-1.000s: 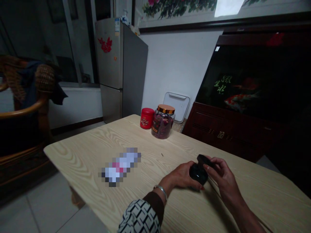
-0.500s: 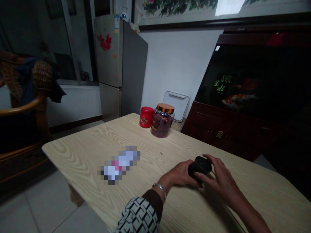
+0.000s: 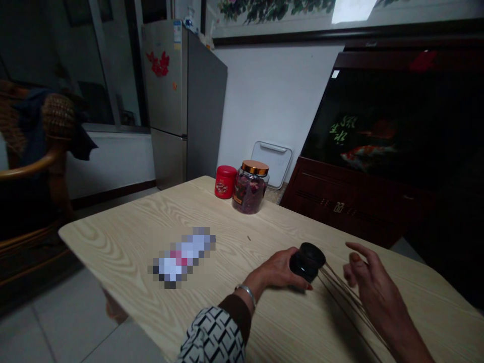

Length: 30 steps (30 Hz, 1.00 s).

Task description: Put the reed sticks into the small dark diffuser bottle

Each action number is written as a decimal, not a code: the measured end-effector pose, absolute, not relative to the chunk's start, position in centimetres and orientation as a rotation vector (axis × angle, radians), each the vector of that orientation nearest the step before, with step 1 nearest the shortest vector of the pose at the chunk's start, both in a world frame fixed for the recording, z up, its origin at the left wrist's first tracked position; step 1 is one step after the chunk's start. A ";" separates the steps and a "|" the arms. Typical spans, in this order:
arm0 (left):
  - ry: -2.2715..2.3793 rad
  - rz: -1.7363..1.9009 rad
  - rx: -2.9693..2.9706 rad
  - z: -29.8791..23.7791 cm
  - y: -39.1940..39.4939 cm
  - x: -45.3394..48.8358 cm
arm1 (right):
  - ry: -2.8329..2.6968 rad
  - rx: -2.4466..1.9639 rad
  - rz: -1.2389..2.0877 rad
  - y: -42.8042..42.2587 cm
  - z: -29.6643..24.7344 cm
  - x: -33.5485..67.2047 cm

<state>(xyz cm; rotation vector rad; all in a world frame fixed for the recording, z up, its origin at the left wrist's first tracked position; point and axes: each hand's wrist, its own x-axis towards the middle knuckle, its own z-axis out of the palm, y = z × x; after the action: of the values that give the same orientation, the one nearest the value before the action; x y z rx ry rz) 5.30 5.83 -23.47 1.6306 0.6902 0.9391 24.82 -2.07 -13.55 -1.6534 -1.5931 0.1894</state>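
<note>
My left hand (image 3: pixel 282 269), with a silver bangle at the wrist, is closed round a small glossy black cup-like object (image 3: pixel 305 266). This object is narrowed at its middle, tilted over the table, and shows a dark round end. Several thin light-brown sticks (image 3: pixel 346 295) run from beside it towards the lower right; whether they join it I cannot tell. To its right, my right hand (image 3: pixel 374 287) is apart from it, index finger stretched out and nothing visibly gripped. The sticks pass close by that hand, partly hidden behind it.
On the wood-grain table (image 3: pixel 151 217) lie a pixelated long item (image 3: pixel 185 257) and a tiny brown bit (image 3: pixel 248 238). A red canister (image 3: pixel 226 182) and a copper-lidded jar (image 3: pixel 248 194) stand at the far edge. A cane chair (image 3: pixel 56 126) is at left, a fridge (image 3: pixel 166 101) behind.
My right hand has let go of the black object and drawn away to the right, its fingers opening. The sticks now show more. My left hand keeps its hold.
</note>
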 end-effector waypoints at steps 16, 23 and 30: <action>0.675 0.931 1.587 -23.2 5.6 5.2 | -1.796 -1.403 0.473 -0.2 -14.6 24.0; 0.685 0.940 1.626 -22.8 5.4 4.9 | -1.841 -1.343 0.446 0.7 -16.5 22.4; 0.694 0.942 1.619 -22.6 5.3 5.0 | -1.817 -1.421 0.235 0.3 -17.6 22.0</action>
<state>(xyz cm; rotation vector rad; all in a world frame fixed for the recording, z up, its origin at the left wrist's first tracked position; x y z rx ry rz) 5.03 5.34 -22.63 1.6187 0.6935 0.9419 21.97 0.34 -17.55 -1.4215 -1.8171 0.2353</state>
